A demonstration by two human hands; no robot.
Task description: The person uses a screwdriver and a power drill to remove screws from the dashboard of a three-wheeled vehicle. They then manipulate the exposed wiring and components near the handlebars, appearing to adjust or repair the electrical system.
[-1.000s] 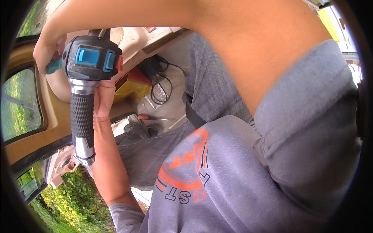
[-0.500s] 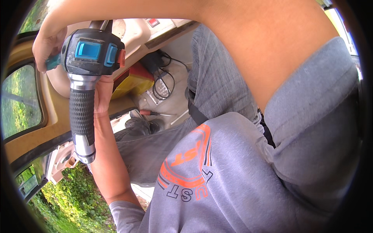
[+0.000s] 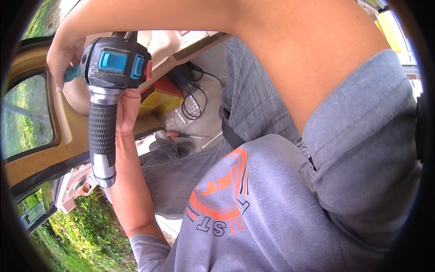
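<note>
A handlebar grip (image 3: 102, 129) with black knurled rubber and chrome collars hangs below a black switch housing (image 3: 116, 63) with blue and red switches. My right hand (image 3: 63, 59) reaches over to its left, fingers curled on a teal object (image 3: 71, 74), partly hidden, perhaps a tool handle. My left hand (image 3: 129, 109) comes up behind the grip and housing; its fingers are mostly hidden, so what it holds cannot be told.
Around me are a cream dashboard (image 3: 77, 97), a side window (image 3: 29, 115) with foliage outside and a hinge-side bracket (image 3: 77, 190). On the cab floor (image 3: 213, 63) lie a black box with cables (image 3: 179, 77), a yellow-red item (image 3: 158, 102) and a red-handled screwdriver (image 3: 174, 134), near my legs.
The housing, grip and both my hands sit slightly further right in the picture; my right arm is a little lower than half a second ago. Little else differs.
</note>
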